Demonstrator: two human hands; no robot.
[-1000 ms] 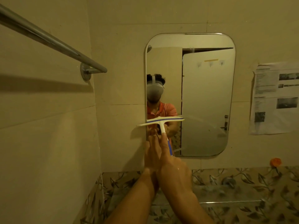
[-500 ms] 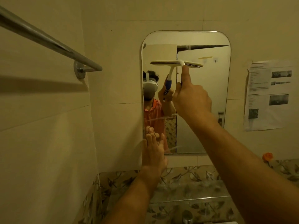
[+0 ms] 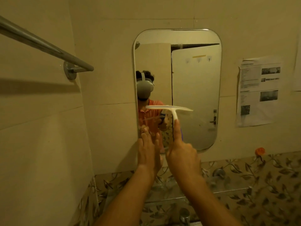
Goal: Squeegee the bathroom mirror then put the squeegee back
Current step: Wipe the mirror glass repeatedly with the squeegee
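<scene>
- My right hand [image 3: 182,154] grips the white plastic T-shaped squeegee [image 3: 169,109]. The fingers [image 3: 177,131] are curled on its blue handle, with the index laid straight up the stem.
- The blade lies across the rounded rectangular wall mirror [image 3: 195,75], just below centre, its 3 o'clock end slightly lower.
- My left hand [image 3: 148,150] has straight fingers, flat at the mirror's 7 o'clock corner, holding nothing.
- Judgement: level the blade, press evenly, draw straight toward 6 o'clock, and overlap the next lane.
</scene>
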